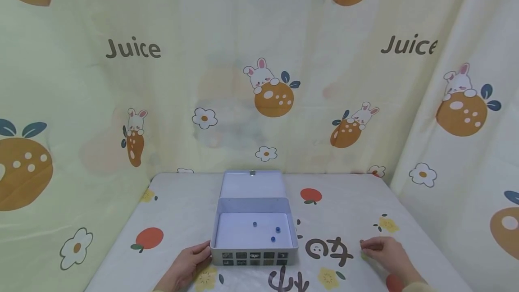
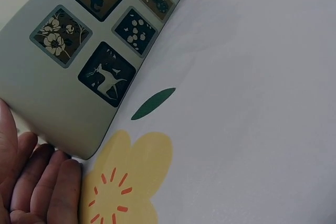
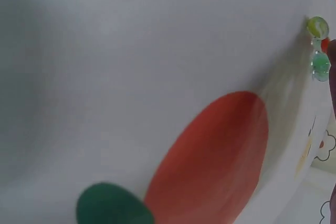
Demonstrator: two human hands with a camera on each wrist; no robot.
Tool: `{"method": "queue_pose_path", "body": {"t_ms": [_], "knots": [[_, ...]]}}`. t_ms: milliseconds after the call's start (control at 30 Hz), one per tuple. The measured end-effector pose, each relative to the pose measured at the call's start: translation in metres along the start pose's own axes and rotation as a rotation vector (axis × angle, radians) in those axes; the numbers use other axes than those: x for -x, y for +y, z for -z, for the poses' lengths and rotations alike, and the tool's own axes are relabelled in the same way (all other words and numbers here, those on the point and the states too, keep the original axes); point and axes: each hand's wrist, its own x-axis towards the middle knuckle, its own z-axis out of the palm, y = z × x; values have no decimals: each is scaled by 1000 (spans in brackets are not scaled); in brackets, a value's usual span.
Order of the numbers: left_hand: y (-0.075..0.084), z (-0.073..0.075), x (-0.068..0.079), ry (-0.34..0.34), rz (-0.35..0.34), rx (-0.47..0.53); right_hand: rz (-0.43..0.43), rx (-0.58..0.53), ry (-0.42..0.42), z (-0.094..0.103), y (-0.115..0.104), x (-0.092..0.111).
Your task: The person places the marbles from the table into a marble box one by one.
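A shallow metal tin [image 1: 254, 256] with its lid raised stands mid-table. Inside it lie several small blue marbles, one of them near the right wall [image 1: 277, 230]. My left hand [image 1: 188, 262] rests against the tin's left side, its fingers bent beside the corner. The left wrist view shows these fingers [image 2: 39, 182] close by the tin's printed wall [image 2: 63, 93]. To the right, my right hand [image 1: 389, 256] reaches low over the table, fingertips at a small reddish-brown marble [image 1: 361, 241]. Yellow-green [image 3: 318, 27] and green marbles [image 3: 321, 65] lie by the finger; its grip is mostly hidden.
The tin's hinged lid [image 1: 254, 184] leans back behind it. A pale printed cloth [image 1: 182, 211] with fruit and flowers covers the table. A patterned curtain [image 1: 227, 80] hangs behind the table and at both sides.
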Motion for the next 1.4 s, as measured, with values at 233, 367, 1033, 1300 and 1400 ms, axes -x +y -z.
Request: {"method": "queue_pose_path", "body": {"t_ms": [233, 367, 1033, 1300, 1400], "knots": [[0, 0, 1, -7, -7, 13, -38, 87, -43, -4, 0, -1], [0, 1, 1, -10, -14, 10, -37, 124, -27, -8, -5, -2], [-2, -2, 1, -8, -21, 18, -119, -88, 22, -7, -5, 2], [-1, -1, 1, 1, -16, 10, -100, -352, 11, 4, -10, 0], [-1, -1, 0, 2, -13, 3, -94, -396, 16, 2, -17, -1]]}}
